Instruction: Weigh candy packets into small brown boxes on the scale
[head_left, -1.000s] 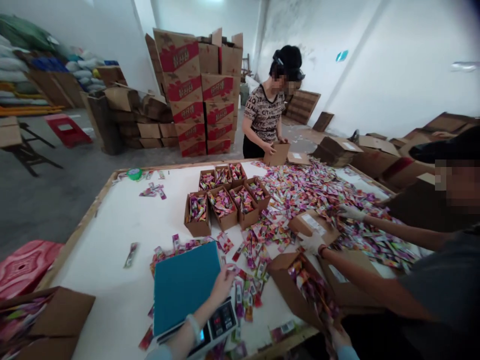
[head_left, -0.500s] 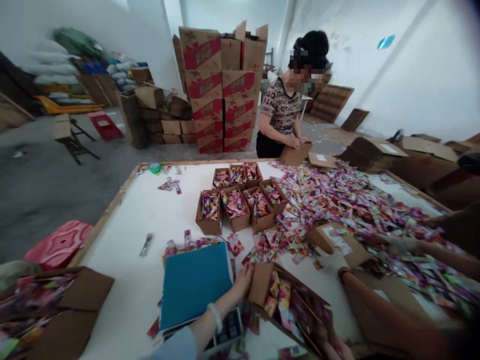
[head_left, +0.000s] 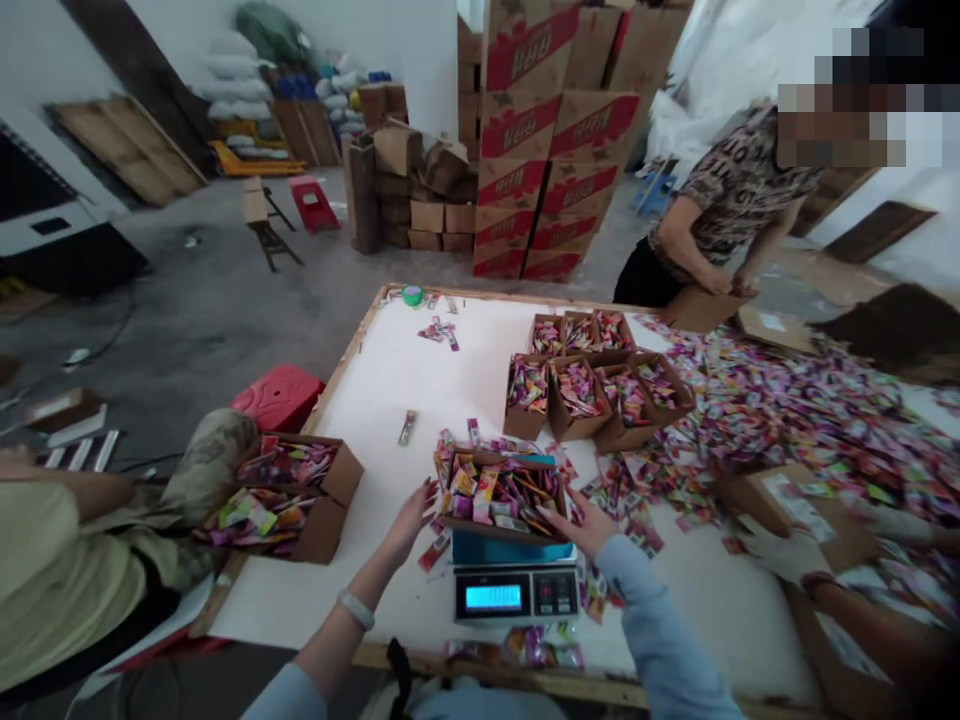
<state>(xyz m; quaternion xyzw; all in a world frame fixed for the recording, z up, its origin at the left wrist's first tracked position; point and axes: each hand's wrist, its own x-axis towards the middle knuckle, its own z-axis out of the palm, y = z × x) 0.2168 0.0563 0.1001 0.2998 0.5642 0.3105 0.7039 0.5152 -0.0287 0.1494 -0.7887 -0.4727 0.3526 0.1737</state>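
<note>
A small cardboard box (head_left: 501, 493) filled with colourful sachets sits on a blue-topped digital scale (head_left: 516, 590) near the table's front edge. My left hand (head_left: 410, 515) rests against the box's left side with its fingers spread. At the box's right front corner lies my right hand (head_left: 581, 524), fingers stretched and touching the box. Neither hand grips anything.
Several filled small boxes (head_left: 592, 382) stand mid-table, and a large heap of loose sachets (head_left: 787, 410) covers the right side. A gloved hand of another person (head_left: 780, 552) holds a box at right. A person stands at the far edge; another sits at left beside an open carton (head_left: 292, 495).
The sachet box now stands on the scale, where before the blue pan was bare and the box was tilted beside it. My view has swung left, and both hands now flank the box.
</note>
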